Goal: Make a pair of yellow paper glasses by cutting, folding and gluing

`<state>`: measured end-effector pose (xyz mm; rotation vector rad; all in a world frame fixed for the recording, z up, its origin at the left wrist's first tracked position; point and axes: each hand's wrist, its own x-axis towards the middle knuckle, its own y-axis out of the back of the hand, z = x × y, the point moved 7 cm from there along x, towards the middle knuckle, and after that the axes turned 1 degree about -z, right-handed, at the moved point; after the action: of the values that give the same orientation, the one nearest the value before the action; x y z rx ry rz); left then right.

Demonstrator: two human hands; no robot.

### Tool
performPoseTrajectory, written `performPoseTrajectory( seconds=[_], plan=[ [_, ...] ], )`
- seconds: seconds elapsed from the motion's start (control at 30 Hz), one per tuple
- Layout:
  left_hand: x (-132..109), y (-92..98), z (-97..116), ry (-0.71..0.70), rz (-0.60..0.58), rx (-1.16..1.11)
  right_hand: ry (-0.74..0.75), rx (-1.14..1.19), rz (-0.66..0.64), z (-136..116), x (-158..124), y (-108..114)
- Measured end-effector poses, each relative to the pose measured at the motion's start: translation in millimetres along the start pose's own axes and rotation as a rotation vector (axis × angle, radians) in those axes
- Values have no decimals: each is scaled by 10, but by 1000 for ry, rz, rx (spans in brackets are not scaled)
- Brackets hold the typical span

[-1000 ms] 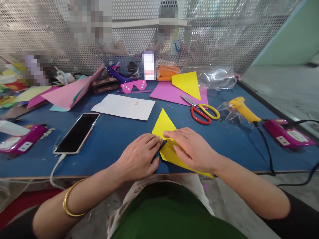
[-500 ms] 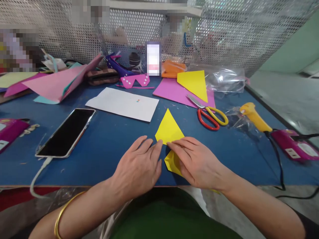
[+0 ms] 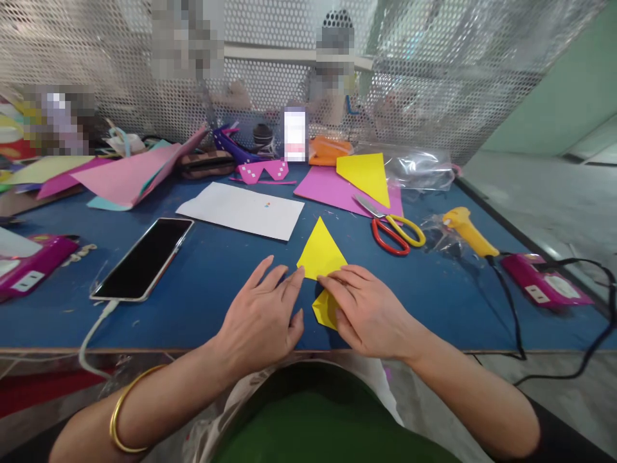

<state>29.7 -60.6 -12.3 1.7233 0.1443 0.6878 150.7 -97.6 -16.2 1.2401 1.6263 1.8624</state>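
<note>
Near the front edge of the blue table (image 3: 207, 289), about midway along, lay the folded yellow paper (image 3: 321, 252), its point aimed away from the person. The left hand (image 3: 263, 315) lay flat and open, fingertips at the paper's left edge. The right hand (image 3: 369, 308), also flat and gripping nothing, pressed the lower flap down. To my eye a fold was being set. It seemed best to pin the sheet with the left hand and run the right fingertips firmly along the crease, edges matched. The scissors (image 3: 398, 230) lay apart, further back to the right.
</note>
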Motion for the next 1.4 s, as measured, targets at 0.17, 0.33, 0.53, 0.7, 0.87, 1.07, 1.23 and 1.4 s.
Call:
performPoseTrajectory(
  seconds=[0.17, 0.33, 0.53, 0.7, 0.87, 1.07, 1.23, 1.4],
  plan=[
    [6, -28, 47, -85, -22, -51, 6, -10, 42, -25, -5, 17],
    [93, -104, 93, -130, -89, -55, 1, -3, 52, -14, 7, 18],
    [118, -78, 112, -120, -82, -31, 5, -15, 66, -19, 10, 22],
    [64, -71, 77, -69, -56, -19, -13, -34, 108, -15, -37, 36],
    [41, -85, 45, -18, -61, -48, -23, -21, 92, -2, -35, 29],
    [30, -73, 20, 44, -66, -69, -61, 19, 37, 43, -35, 0],
    [11, -58, 34, 45, -36, -51, -76, -1, 58, 13, -52, -3],
    [-2, -38, 18, 39, 32, -50, -62, -39, 77, -39, -62, -4]
  ],
)
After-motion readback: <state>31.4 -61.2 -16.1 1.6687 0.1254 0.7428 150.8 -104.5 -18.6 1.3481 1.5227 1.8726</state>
